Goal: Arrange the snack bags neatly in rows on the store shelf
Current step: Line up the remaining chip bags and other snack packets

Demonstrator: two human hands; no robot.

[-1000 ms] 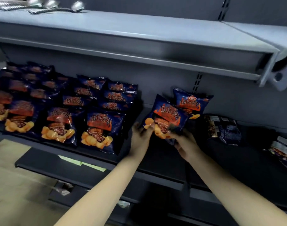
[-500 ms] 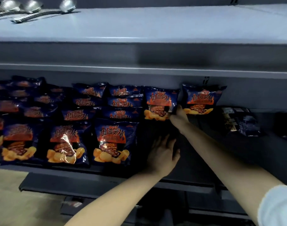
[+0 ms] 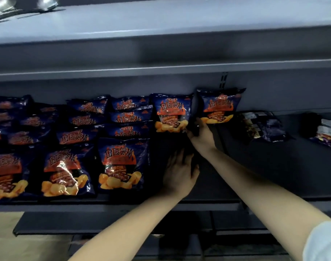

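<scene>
Blue snack bags with orange print stand in rows on the dark store shelf (image 3: 236, 178); the front row includes one bag (image 3: 121, 164) at centre. A snack bag (image 3: 171, 113) stands upright at the back, beside another back-row bag (image 3: 219, 108) on its right. My right hand (image 3: 201, 135) reaches between these two and pinches the lower right corner of the left one. My left hand (image 3: 179, 172) lies on the bare shelf in front of that bag, fingers straight and spread, holding nothing.
Darker, different packets (image 3: 262, 127) lie on the shelf to the right, with more (image 3: 326, 132) at the far right edge. A grey upper shelf (image 3: 161, 34) overhangs close above and carries metal ladles (image 3: 46, 2). A lower shelf edge (image 3: 85, 225) juts out below.
Both hands carried a bag from the shelf's front to the back row and stood it upright. My left hand let go and dropped to the shelf; my right hand stayed at the bag's corner.
</scene>
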